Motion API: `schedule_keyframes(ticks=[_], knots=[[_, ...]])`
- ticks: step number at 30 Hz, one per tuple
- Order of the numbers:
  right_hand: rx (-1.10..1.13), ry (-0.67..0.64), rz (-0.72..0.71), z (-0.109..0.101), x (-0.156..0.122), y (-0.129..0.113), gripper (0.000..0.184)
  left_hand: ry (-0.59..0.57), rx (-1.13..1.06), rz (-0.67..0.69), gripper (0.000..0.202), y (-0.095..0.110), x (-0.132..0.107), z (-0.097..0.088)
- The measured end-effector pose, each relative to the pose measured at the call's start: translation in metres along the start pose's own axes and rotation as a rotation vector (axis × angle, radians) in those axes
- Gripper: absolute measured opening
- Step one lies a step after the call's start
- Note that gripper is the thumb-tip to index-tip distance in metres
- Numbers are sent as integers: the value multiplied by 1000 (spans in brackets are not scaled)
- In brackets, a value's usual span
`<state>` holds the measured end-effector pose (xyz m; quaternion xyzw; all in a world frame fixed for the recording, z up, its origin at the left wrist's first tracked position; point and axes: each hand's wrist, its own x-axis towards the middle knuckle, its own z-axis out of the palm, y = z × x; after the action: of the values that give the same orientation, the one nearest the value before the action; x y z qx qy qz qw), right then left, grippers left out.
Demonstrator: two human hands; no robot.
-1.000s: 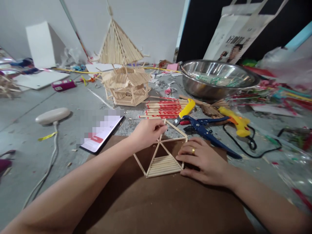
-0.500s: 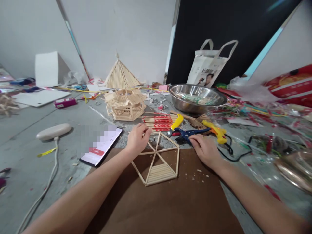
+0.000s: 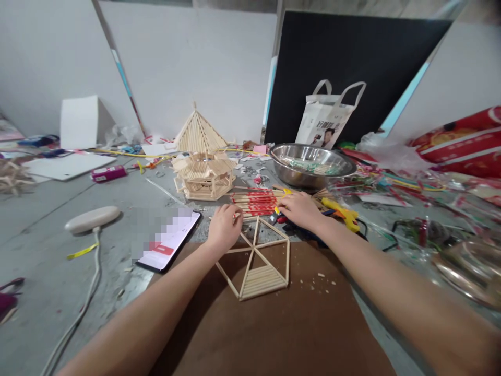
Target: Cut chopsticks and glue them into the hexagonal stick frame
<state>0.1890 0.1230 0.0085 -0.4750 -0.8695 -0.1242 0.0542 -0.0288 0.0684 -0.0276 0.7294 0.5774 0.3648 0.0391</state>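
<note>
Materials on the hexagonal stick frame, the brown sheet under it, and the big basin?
Hexagonal frame: likely wood or bamboo, matte and bare; pale straw colour, no paint showing.
Brown sheet: smooth, dull finish; maybe cardboard or fibreboard, the look leaves it open.
Basin: probably stainless steel, polished; silvery wall with bright reflections.

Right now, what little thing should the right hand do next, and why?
I'd say the right hand should get a snug grip on the cutter before lifting it. That hand is over the yellow handle, and the metal end points down toward the frame, where the left hand is, so a loose hold could be risky.
</note>
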Motion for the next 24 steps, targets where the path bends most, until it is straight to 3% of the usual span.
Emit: schedule_keyframes(ticks=[4, 7, 14, 18, 24], knots=[[-51, -100, -75, 8, 22, -19, 19, -31, -145, -114, 9, -5, 3, -2], [-100, -188, -104, 12, 35, -28, 16, 12, -268, -211, 6, -10, 7, -3], [-202, -345, -111, 9, 51, -35, 30, 282, -561, -511, 26, -15, 18, -12], [-202, -352, -141, 9, 51, -32, 29, 384, -667, -578, 20, -15, 19, -15], [-160, -241, -214, 9, 45, -32, 18, 407, -734, -525, 15, -13, 17, -11]])
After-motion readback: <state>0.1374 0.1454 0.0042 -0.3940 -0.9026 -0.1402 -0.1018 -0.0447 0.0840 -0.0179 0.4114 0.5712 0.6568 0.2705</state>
